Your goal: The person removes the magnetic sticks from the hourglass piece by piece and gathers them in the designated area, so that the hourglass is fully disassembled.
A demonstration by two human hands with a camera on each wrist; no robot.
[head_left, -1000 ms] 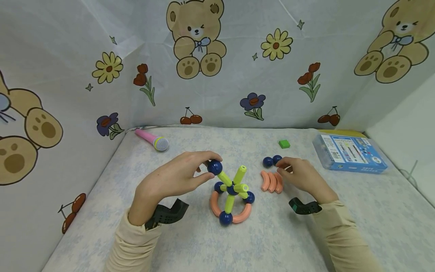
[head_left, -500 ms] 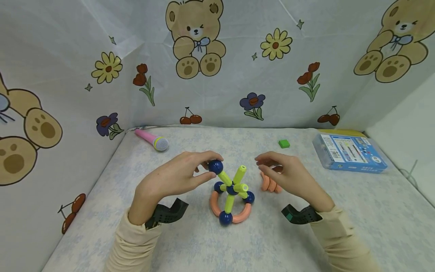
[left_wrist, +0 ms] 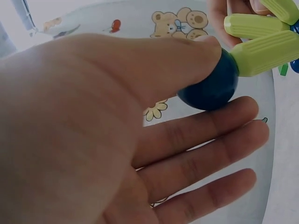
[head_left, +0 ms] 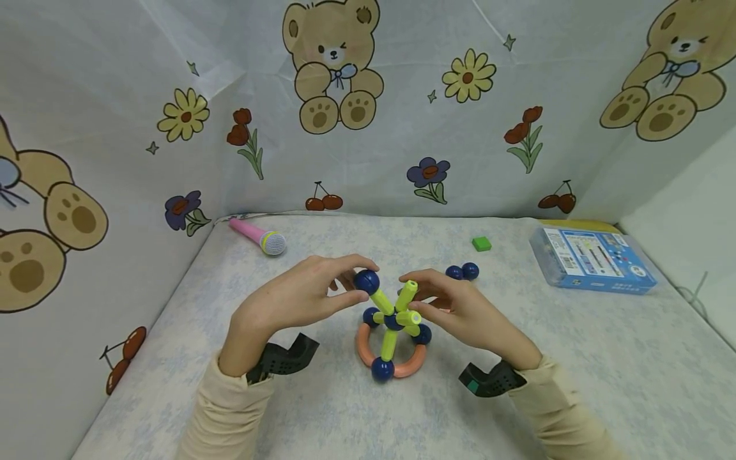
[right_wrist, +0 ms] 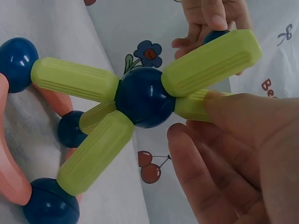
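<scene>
A toy structure of blue balls, yellow-green rods and curved orange pieces stands on the table; its centre ball (head_left: 394, 321) joins several rods. My left hand (head_left: 305, 294) pinches the top-left blue ball (head_left: 367, 282) between thumb and fingers. In the left wrist view that ball (left_wrist: 212, 86) sits on a rod's end, three fingers extended below it. My right hand (head_left: 466, 313) has thumb and fingers around the upper free rod (head_left: 407, 294). In the right wrist view the thumb (right_wrist: 243, 109) overlaps this rod, and the fingers lie below. Another free-ended rod (right_wrist: 212, 63) juts out beside it.
Two blue balls (head_left: 462, 271) lie right of the structure, with a small green block (head_left: 481, 243) behind them. A pink toy microphone (head_left: 256, 236) rests at the back left. A blue box (head_left: 598, 262) lies at the back right, near a patterned cloth backdrop (head_left: 391, 160).
My right hand has come left from beside the loose blue balls and orange pieces to the structure's upper rod. The left hand keeps its pinch on the ball, almost still.
</scene>
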